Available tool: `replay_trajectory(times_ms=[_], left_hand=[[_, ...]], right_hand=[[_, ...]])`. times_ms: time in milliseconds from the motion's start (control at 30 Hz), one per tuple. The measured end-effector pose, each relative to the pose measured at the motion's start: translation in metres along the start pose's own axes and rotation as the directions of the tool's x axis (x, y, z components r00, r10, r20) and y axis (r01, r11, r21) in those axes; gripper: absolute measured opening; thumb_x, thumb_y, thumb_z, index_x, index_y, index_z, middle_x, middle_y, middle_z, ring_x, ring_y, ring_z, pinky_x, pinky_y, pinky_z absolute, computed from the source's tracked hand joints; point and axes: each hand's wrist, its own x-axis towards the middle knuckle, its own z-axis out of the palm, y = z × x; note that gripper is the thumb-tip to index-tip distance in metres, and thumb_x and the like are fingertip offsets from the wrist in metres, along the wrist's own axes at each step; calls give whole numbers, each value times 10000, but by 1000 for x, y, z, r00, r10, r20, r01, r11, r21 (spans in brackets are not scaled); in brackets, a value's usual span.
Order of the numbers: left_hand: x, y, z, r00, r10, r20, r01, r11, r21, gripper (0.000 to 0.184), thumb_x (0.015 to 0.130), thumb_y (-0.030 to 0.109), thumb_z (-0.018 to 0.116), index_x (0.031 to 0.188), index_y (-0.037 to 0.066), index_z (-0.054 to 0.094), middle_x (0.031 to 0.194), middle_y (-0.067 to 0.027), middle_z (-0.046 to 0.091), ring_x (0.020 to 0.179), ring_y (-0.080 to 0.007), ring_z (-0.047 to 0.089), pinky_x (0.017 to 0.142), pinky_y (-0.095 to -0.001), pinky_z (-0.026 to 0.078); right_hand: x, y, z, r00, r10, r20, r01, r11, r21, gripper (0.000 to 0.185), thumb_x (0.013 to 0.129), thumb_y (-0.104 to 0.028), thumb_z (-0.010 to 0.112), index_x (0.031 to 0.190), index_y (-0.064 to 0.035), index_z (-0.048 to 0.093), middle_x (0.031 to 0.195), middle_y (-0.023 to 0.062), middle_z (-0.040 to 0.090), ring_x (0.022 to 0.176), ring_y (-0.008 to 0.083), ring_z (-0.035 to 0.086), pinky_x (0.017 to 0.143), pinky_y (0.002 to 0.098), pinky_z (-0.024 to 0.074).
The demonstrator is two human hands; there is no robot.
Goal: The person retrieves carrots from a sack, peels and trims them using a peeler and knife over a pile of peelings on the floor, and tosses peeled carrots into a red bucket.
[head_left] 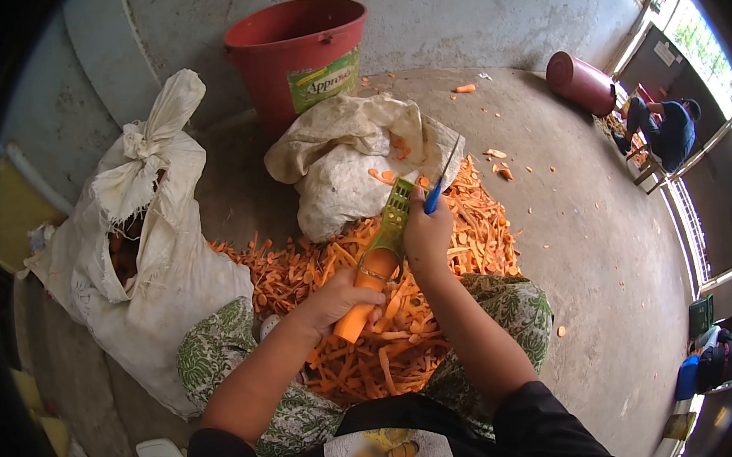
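Carrot (pixel 355 321) gripped in curled left hand (pixel 337 301), right hand (pixel 428 232) farther forward, closed around green peeler (pixel 395 208) and blue-handled knife (pixel 433 198)

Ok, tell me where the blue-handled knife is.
In the head view, just right of centre, the blue-handled knife is in the right hand, beside the green peeler and in front of the crumpled white sack.

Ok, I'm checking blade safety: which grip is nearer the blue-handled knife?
Right. The right grip holds the knife; the left grip is farther from it, lower, on the carrot.
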Motion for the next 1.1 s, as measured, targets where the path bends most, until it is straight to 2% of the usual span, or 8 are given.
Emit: replay_trajectory(times_ms=[267, 400, 700, 900, 967, 1000, 1067, 1100], left_hand=[[-2, -1, 9, 999, 39, -4, -39, 998, 58, 231, 740, 39, 549, 926, 3, 416, 657, -61, 491, 490, -125, 520, 437, -268, 478], [2, -6, 0, 1000, 15, 25, -16, 999, 51, 290, 743, 32, 560, 974, 22, 386, 741, -57, 485, 540, -111, 526, 438, -254, 488], [2, -8, 6, 999, 36, -23, -35, 998, 50, 251, 743, 52, 555, 941, 0, 411, 674, -65, 497, 490, -125, 518, 442, -263, 471], [0, -10, 7, 999, 19, 38, -20, 1000, 23, 335, 754, 46, 554, 1019, 22, 351, 738, -67, 483, 525, -116, 521, 427, -256, 474], [-2, -9, 7, 1000, 2, 31, -3, 999, 48, 352, 752, 42, 556, 1037, 16, 351, 744, -71, 484, 515, -118, 520, 425, -255, 470], [-3, -8, 8, 1000, -14, 22, 12, 997, 73, 370, 750, 37, 557, 1056, 10, 351, 750, -74, 486, 506, -120, 518, 424, -253, 465], [-16, -8, 13, 997, -16, 73, 6, 991, 135, 392, 748, 29, 557, 1079, 6, 349, 754, -76, 488, 499, -124, 517, 427, -253, 462], [-21, -8, 15, 992, -23, 127, -2, 980, 197, 415, 746, 21, 557, 1103, 1, 346, 758, -79, 489, 491, -128, 516, 430, -252, 458]], right_hand=[[2, 1, 1, 974, -181, -137, 171, 982, -79, 268, 879, -227, 486, 723, -10, 457, 527, 93, 417, 452, 188, 367, 458, 333, 326], [-3, -2, 2, 978, -172, -117, 163, 983, -80, 260, 880, -219, 485, 726, -11, 455, 530, 98, 419, 455, 195, 381, 458, 339, 329], [3, 1, -1, 962, -222, -159, 197, 967, -163, 230, 874, -203, 495, 750, -11, 477, 527, 128, 443, 449, 250, 404, 454, 347, 338], [22, 10, -8, 949, -218, -227, 170, 962, -212, 251, 864, -214, 505, 727, -4, 484, 541, 153, 474, 483, 287, 479, 468, 378, 355], [25, 8, -8, 915, -288, -282, 203, 934, -294, 264, 863, -217, 500, 719, 5, 488, 550, 146, 497, 494, 290, 493, 476, 381, 361], [35, 14, -13, 915, -288, -282, 203, 934, -294, 264, 863, -217, 500, 719, 5, 488, 550, 146, 497, 494, 290, 493, 476, 381, 361], [70, 31, -34, 860, -172, -480, 58, 968, -244, 272, 868, -221, 484, 722, 9, 488, 550, 123, 510, 488, 265, 493, 478, 380, 364], [76, 25, -45, 876, -23, -482, -37, 993, -115, 279, 876, -231, 472, 736, 9, 500, 536, 81, 496, 466, 202, 463, 468, 351, 356]])
